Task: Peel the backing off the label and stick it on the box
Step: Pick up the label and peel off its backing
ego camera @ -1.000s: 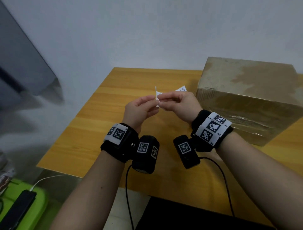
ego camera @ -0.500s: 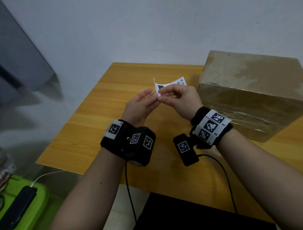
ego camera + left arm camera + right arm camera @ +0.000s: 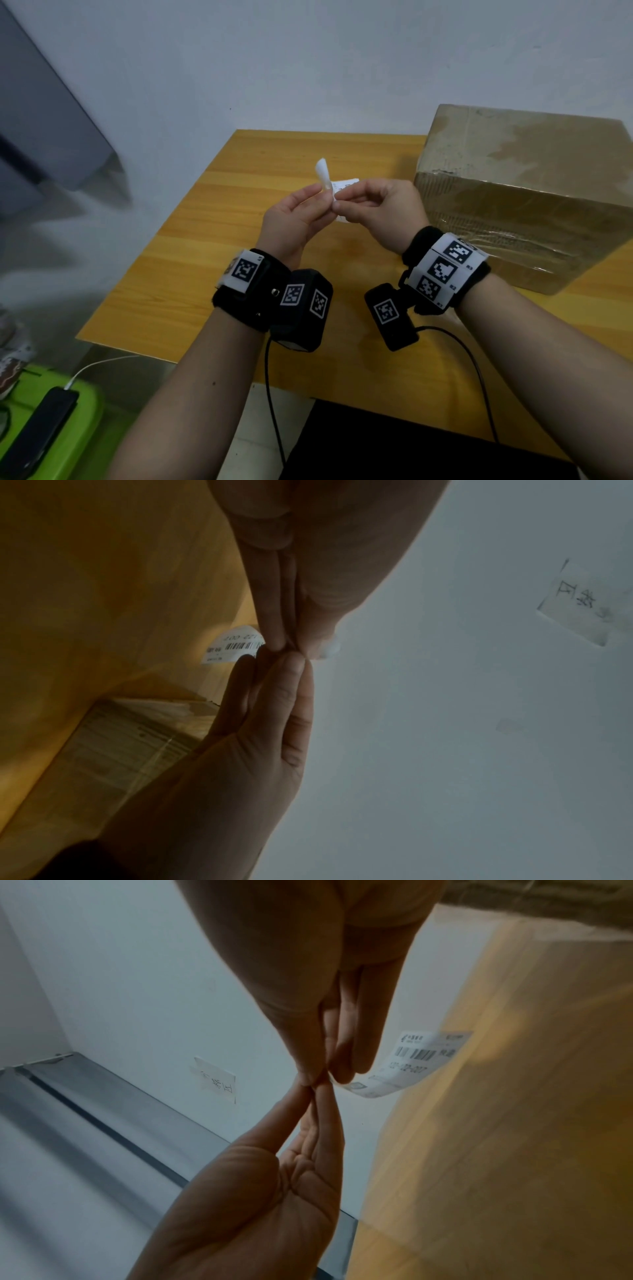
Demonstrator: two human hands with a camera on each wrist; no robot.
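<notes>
Above the wooden table (image 3: 212,240), both hands meet at one corner of the label (image 3: 407,1066), which is held in the air, clear of the surface. The left hand (image 3: 291,222) pinches a curl of plain white backing (image 3: 323,173) between thumb and forefinger; the strip stands up and bends away from the printed sheet, so the peel looks started. The right hand (image 3: 380,209) pinches the label itself at the same corner, its fingers (image 3: 356,1042) pressed narrow together, and the printed face with its barcode hangs out past them toward the table's far side. From the left wrist view the fingers (image 3: 274,626) of the two hands touch tip to tip, with only a sliver of the label showing beyond them.

How much of the backing has come free cannot be told exactly; most of the sheet appears to be still joined, since only a short tab is lifted. So the first half of the task seems barely begun.

The cardboard box (image 3: 520,195) sits on the table just to the right of the right hand, near but not touched. No label shows on the faces in view. Left to do, by my reading: pull the backing off fully, carry the sticky sheet across, and press it onto the box.
</notes>
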